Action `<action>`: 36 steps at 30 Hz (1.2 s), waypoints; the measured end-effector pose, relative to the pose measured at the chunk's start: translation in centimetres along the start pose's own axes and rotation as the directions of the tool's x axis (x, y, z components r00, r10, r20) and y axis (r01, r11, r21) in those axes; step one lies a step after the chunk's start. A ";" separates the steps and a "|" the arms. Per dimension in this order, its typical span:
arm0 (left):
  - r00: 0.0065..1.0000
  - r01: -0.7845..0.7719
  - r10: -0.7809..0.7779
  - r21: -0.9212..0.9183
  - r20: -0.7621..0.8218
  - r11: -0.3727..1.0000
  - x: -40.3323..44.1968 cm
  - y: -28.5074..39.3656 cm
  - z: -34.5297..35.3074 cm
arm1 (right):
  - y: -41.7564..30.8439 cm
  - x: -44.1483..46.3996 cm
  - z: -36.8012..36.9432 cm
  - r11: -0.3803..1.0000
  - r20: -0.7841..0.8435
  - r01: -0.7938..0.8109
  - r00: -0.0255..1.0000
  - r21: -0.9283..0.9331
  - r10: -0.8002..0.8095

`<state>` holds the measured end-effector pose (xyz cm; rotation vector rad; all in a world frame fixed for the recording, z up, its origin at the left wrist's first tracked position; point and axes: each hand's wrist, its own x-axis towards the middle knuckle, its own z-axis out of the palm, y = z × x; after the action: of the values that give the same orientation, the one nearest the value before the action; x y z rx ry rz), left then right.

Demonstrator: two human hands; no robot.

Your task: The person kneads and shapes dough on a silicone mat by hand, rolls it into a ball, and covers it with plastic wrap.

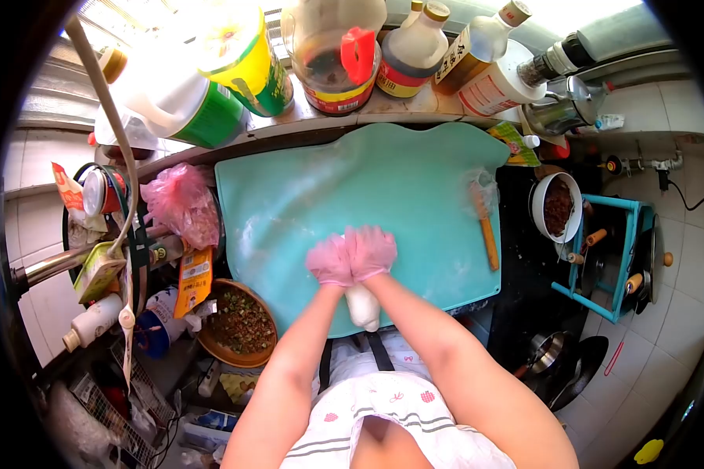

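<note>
Side by side on a white piece of dough (362,307), my left hand (330,260) and my right hand (371,252) press down near the middle of a turquoise mat (289,187). Both wear thin pink gloves and touch each other at the thumbs. The dough shows below the palms and between the wrists, toward the mat's front edge; its far part is hidden under the hands. Finger positions are hard to make out through the gloves. White flour smears mark the mat. A wooden rolling pin (489,234) lies at the mat's right side, beside a crumpled clear plastic bag.
Bottles and jugs stand on the ledge (305,121) behind the mat. On the left are a pink plastic bag (181,205) and a brown bowl of chopped filling (238,322). To the right, a white bowl (556,206) holds dark food beside a turquoise rack (614,202).
</note>
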<state>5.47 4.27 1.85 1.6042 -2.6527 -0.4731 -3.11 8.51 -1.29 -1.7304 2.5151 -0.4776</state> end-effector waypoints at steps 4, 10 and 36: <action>0.998 0.054 -0.054 0.025 -0.012 0.998 2.1 -1.0 1.6 | -0.2 2.2 0.8 0.998 0.009 -0.059 0.998 0.007 0.059; 0.990 0.133 -0.136 -0.088 -0.030 0.987 5.1 -0.4 0.6 | -0.3 6.3 -1.4 0.941 0.409 -0.328 0.872 0.082 0.269; 0.894 0.131 -0.186 -0.160 -0.407 0.978 -4.5 1.0 3.8 | 0.4 -3.8 -2.3 0.992 -0.239 -0.099 0.964 0.073 0.114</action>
<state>6.10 9.53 -0.86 1.6677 -2.1448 -0.2537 -2.58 12.63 0.26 -1.5931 2.7062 -0.7932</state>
